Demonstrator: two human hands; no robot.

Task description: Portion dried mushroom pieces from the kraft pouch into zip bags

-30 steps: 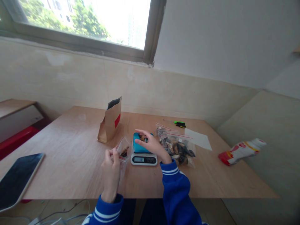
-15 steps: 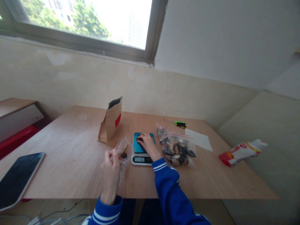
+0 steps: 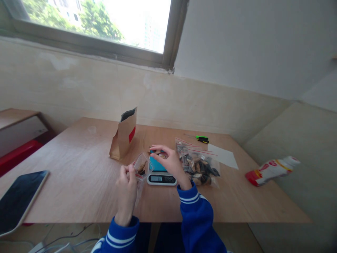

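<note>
Clear bag, red-striped, brown pieces inside, pinched by left hand, right hand gripping tan piece

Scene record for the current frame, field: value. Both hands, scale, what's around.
left hand: holds small clear bag, dark and tan pieces inside
right hand: over scale, brownish piece at fingers
scale display: lit, digits too small to read
right of scale: larger clear bag of pieces
beyond small bag: brown paper bag, upright
far right: red-white bottle

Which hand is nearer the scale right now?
Right. The right hand is over the scale; the left hand is off to its left, holding a small plastic bag.
</note>
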